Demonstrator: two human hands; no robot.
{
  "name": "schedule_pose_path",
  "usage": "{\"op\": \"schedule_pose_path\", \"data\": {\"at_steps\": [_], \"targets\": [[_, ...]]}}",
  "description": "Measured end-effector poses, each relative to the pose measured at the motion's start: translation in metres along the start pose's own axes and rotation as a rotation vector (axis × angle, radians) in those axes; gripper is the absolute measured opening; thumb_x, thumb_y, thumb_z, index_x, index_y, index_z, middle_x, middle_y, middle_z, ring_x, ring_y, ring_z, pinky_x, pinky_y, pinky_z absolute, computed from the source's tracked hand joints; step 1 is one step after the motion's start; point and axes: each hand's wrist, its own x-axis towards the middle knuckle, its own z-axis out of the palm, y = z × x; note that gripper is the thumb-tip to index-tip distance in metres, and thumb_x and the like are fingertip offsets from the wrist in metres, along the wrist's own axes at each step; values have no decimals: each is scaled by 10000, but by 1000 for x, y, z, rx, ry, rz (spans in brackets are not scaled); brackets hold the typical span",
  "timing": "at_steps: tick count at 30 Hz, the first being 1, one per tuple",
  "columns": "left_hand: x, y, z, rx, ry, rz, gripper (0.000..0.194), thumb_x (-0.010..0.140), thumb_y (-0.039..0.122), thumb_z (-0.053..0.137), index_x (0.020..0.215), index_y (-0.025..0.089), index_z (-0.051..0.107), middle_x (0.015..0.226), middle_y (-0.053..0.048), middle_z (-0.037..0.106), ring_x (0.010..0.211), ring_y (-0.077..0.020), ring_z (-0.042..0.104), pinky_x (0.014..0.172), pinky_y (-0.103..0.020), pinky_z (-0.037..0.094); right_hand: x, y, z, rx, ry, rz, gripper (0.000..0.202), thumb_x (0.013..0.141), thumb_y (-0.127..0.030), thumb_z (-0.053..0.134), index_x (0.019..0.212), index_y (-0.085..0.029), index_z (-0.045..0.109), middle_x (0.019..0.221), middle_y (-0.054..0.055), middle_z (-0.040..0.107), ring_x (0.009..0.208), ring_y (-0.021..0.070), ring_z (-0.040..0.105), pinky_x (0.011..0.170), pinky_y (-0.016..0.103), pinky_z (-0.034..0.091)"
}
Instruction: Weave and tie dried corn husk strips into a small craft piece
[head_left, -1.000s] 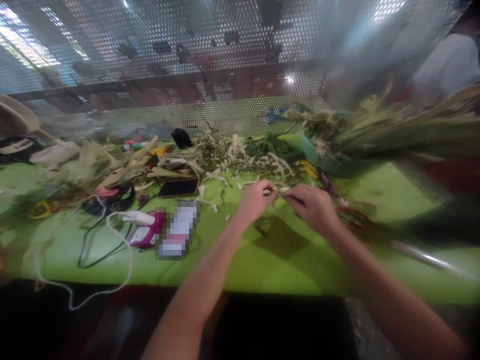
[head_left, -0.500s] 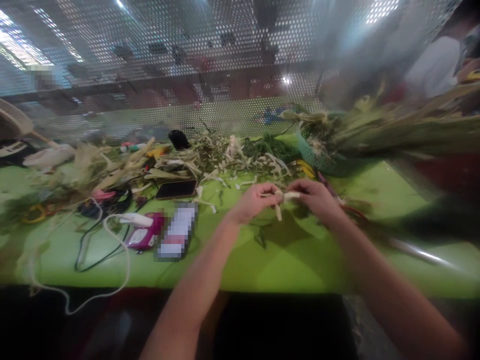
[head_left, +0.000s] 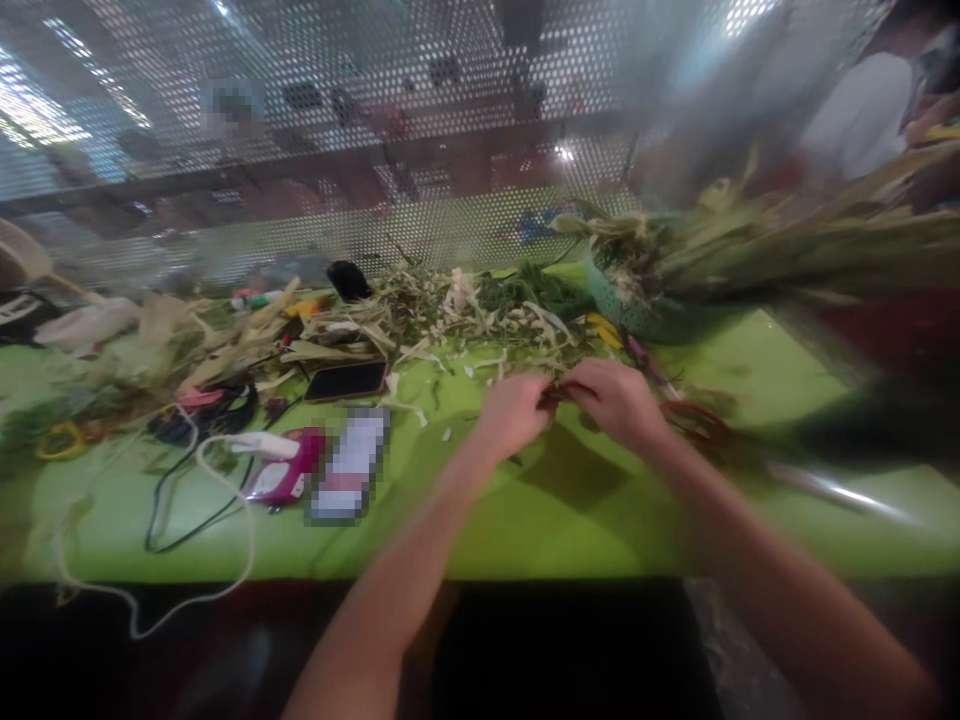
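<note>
My left hand and my right hand meet above the green table, fingertips pinched close together. Between them shows a small brownish bit of the strip of corn husk; the fingers hide most of it. Both hands are closed, knuckles turned up. Just beyond them lies a heap of dried husk scraps with some green leaves. A yellow-handled tool and a purplish stick-like thing lie past my right hand.
Left of my arms are a blurred-out phone, a magenta power adapter with a white cable, and a dark phone. A green basket with long husks stands at right, near a red ring. A person in white sits behind.
The pale husk strip that stuck out below and between my fingers is now mostly hidden. My left hand has turned over it, and the hands have drawn closer together. The view has shifted slightly.
</note>
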Motion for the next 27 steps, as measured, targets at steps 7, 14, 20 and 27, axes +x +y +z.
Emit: {"op": "schedule_pose_path", "data": {"at_steps": [7,14,20,27], "targets": [[-1,-11,-16,-795,-197,-32,219,756,348,694,834,147,655,790,-26,647,700,-109,573,691,-246,450,4,-4,0,620,-53,389,241,755,-416,706,722,-184,651,636,-20,568,564,118,457,533,252,358],[9,-13,9,-881,159,-212,219,762,364,675,780,161,594,694,15,575,640,-95,533,653,-230,432,-2,-10,18,370,153,266,175,847,-357,617,791,-203,677,756,13,643,704,166,557,645,276,419],[6,-3,18,-388,350,-121,124,830,292,591,778,181,572,751,-4,614,711,-129,545,678,-253,406,-6,-12,17,21,169,85,198,916,-229,521,801,-193,678,759,42,654,704,171,571,660,276,395],[-3,2,28,197,466,109,127,926,192,450,915,170,575,919,-92,620,866,-198,557,767,-323,425,-5,-14,16,138,191,198,171,889,-262,557,813,-191,692,750,25,669,675,157,565,624,257,399]]}}
